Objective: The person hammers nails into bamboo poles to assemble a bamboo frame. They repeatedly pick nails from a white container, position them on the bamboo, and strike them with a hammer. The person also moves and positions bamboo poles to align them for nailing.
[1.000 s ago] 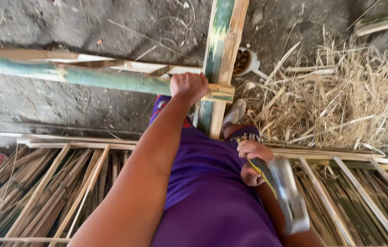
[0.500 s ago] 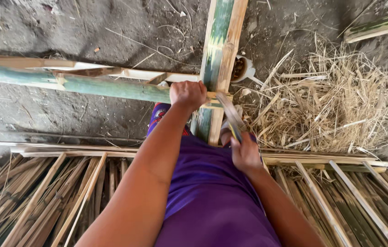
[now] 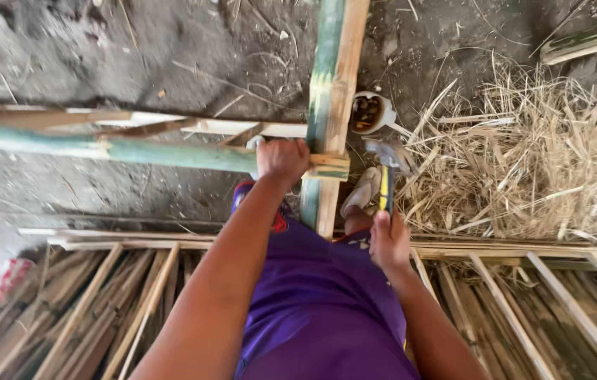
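Closest in, purple cloth [image 3: 312, 302] over the legs, with a flat lattice of split bamboo slats [image 3: 101, 302] spread on the floor below both forearms.

Just ahead of that, right hand [image 3: 390, 243] closed tight round the yellow-and-black handle of a steel-headed hammer [image 3: 385, 184]. Holds it upright, head raised beyond the knuckles. Beside this hand, towards the left, a foot in a pale sandal [image 3: 361, 193].

Further out, left hand [image 3: 283, 158] clamped over the long green bamboo pole [image 3: 136, 151] lying crosswise, fingers wrapped fully round it. Grips right where that pole meets the tall green-and-tan split bamboo post [image 3: 333, 70] running away from the hand. Hammer head level with this joint, just to its right and apart from it.

Looks like a hammering step at the crossing, judged from the lifted hammer and the bracing grip. Next blow calls for a steady hold on the pole, fingers kept off the strike point.

Beyond the right hand, a white cup [image 3: 369, 112] with dark contents, then a heap of dry straw [image 3: 523, 162] on the grey dirt floor [image 3: 136, 49].
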